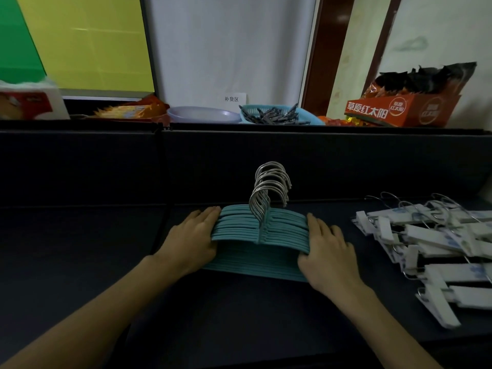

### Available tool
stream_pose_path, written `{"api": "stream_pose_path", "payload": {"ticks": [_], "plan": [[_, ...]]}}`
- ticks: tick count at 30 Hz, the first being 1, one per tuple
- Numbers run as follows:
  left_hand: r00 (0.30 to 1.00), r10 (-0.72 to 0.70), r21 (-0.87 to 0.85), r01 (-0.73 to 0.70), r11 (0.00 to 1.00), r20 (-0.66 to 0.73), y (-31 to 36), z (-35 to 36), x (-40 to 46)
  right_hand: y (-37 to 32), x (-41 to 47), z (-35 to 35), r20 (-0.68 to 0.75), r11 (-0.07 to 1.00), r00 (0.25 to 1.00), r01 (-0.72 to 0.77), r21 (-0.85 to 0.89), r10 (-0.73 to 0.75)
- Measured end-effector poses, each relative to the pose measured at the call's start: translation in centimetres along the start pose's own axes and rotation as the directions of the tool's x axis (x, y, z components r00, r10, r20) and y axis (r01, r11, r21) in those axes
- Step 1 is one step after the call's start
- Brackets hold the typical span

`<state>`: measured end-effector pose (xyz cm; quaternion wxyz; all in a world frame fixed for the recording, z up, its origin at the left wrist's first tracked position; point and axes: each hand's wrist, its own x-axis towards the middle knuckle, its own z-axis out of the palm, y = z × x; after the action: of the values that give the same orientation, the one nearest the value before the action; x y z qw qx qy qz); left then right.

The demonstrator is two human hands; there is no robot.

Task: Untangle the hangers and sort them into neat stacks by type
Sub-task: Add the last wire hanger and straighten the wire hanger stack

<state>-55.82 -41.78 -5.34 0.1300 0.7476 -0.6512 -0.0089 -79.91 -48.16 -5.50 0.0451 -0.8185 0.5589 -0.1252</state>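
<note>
Two hands are set against one stack of teal hangers [259,235], which lies flat on the dark tabletop [80,249]. Left hand [195,238] is pressed to the stack's left shoulder, right hand [326,246] to its right shoulder. Fingers [210,214] of both hands lie fairly straight and close together along the hanger edges; nothing is seen to be curled round or pinched. The silver hooks [270,187] rise just beyond the fingertips, bunched but fanned a little, not fully in line.

Well to the right of the right hand's fingers a pile of white clip hangers [426,243] is spread, overlapping and askew.

Step judged in hand: squaring up of the teal stack, sorting by type seemingly done. Next move likely called for: hooks to be nudged into line, then the white pile to be gathered and straightened, clips watched for snagging.
</note>
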Motion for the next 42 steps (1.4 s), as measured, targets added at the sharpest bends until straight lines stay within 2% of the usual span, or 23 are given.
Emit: {"api": "stream_pose_path", "payload": {"ticks": [7, 13, 19, 30, 37, 42], "plan": [[0.996, 0.012, -0.002, -0.012, 1.000, -0.092, -0.3, 0.0, -0.5, -0.4, 0.3, 0.1, -0.064, 0.998, 0.997, 0.048, -0.030, -0.050], [0.983, -0.078, -0.004, 0.079, 0.997, -0.168, -3.6, -1.5, 0.7, -3.6, 4.5, 0.1, -0.127, 0.985, 0.977, 0.169, -0.023, -0.171], [0.971, -0.190, 0.009, 0.194, 0.981, -0.144, -7.0, -0.9, 2.6, -6.4, 9.3, 2.5, -0.062, 0.974, 0.972, 0.228, -0.014, -0.229], [0.972, -0.203, -0.035, 0.200, 0.979, -0.121, -8.1, -0.7, 4.2, -6.4, 11.4, 3.5, -0.160, 0.965, 0.958, 0.252, 0.076, -0.237], [0.955, -0.295, -0.055, 0.293, 0.955, -0.030, -7.5, -0.5, 4.9, -6.9, 11.4, 3.6, -0.016, 0.971, 0.973, 0.230, 0.060, -0.230], [0.964, -0.263, -0.076, 0.259, 0.963, -0.043, -8.5, -0.4, 4.8, -6.3, 11.6, 3.9, -0.043, 0.968, 0.970, 0.240, 0.068, -0.238]]}}
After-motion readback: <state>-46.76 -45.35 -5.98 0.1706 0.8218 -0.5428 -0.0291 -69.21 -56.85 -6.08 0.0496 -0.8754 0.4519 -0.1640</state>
